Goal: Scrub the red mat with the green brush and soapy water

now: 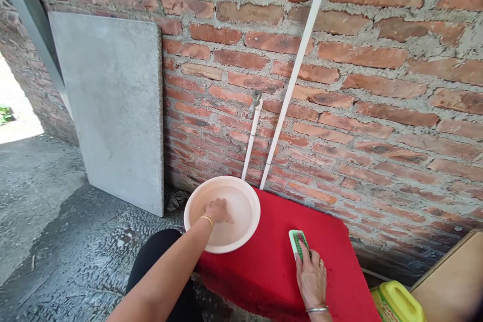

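My left hand [218,210] reaches down into a pale pink plastic basin [251,234] that holds water. A gold bangle circles that wrist, and the fingers bend downward with their tips hidden. On the red cloth [260,271], my right hand [312,276] is closed on a green scrub brush [296,242], its thumb along one side and fingers over the top. The far end of the brush sticks out beyond the fingers. A ring and a silver bangle show on the right hand and wrist. The basin sits at the cloth's left end.
A brick wall [377,95] stands behind, carrying white pipes [292,80] and a tap [255,103]. Leaning on it at left is a grey slab [116,105]. Wet concrete floor [94,246] lies at left. A yellow jug [398,302] and a wooden board [449,276] are at lower right.
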`<control>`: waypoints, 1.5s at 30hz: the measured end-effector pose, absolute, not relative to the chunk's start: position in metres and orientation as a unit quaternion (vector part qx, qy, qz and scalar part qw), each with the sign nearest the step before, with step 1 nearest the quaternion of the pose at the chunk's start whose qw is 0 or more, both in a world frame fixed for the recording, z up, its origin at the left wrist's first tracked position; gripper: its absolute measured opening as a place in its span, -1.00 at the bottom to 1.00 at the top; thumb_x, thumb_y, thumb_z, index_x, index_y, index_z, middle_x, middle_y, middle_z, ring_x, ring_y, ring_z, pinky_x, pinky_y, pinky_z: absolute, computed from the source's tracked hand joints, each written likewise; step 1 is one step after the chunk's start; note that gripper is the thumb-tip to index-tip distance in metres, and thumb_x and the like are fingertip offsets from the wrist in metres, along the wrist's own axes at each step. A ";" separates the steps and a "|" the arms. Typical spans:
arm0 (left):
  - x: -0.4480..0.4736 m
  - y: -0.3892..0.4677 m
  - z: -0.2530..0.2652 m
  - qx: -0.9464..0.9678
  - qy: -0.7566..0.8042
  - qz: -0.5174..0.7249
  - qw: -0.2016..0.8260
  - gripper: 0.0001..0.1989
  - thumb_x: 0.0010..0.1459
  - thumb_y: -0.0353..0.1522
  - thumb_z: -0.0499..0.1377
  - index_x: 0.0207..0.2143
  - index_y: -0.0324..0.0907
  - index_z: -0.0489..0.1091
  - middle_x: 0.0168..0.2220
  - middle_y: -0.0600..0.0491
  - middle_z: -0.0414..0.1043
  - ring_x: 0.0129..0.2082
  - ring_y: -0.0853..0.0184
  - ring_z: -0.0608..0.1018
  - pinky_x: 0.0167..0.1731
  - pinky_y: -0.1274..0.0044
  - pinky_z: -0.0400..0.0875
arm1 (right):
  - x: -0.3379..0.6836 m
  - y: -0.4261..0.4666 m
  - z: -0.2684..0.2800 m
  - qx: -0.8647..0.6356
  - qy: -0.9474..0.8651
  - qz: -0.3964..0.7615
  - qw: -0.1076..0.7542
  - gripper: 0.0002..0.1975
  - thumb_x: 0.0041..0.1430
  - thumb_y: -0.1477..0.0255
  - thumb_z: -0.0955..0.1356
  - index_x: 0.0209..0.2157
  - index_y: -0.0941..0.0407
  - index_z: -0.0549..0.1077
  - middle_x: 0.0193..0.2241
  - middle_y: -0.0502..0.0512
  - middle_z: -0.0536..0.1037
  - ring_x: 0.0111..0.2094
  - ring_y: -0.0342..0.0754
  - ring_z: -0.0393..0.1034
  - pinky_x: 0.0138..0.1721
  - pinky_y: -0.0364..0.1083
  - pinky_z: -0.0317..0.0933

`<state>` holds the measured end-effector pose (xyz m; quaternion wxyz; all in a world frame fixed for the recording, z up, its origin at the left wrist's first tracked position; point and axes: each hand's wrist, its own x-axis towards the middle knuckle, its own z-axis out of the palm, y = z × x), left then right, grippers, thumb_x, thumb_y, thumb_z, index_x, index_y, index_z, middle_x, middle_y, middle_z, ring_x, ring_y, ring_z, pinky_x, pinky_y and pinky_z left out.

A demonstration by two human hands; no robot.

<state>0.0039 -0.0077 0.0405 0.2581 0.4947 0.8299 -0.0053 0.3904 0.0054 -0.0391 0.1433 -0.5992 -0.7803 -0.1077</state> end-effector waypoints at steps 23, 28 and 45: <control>0.009 -0.013 0.053 0.499 0.828 -0.013 0.255 -0.22 -0.18 -0.05 0.35 0.10 -0.12 0.31 0.22 -0.22 0.27 0.22 -0.14 0.32 0.07 0.08 0.29 | 0.405 -0.014 -0.041 -0.596 -0.787 -0.090 0.133 -0.56 0.38 0.27 0.14 0.17 0.00 0.42 -0.14 0.21 0.49 -0.20 0.05 0.42 -0.11 0.02 0.26; 0.010 -0.013 0.053 0.498 0.828 -0.017 0.255 -0.17 -0.20 -0.04 0.36 0.13 -0.13 0.28 0.22 -0.23 0.25 0.21 -0.13 0.32 0.07 0.07 0.29 | 0.414 0.008 -0.031 -0.650 -0.742 -0.105 0.127 -0.56 0.38 0.25 0.15 0.16 0.02 0.42 -0.16 0.20 0.48 -0.21 0.06 0.42 -0.18 -0.01 0.26; 0.010 -0.014 0.053 0.501 0.827 -0.016 0.257 -0.26 -0.14 -0.07 0.34 0.09 -0.13 0.29 0.21 -0.21 0.26 0.22 -0.11 0.32 0.08 0.09 0.28 | 0.434 0.000 -0.043 -0.635 -0.746 -0.113 0.166 -0.55 0.37 0.23 0.12 0.10 0.02 0.46 -0.17 0.21 0.48 -0.25 0.07 0.41 -0.22 0.01 0.26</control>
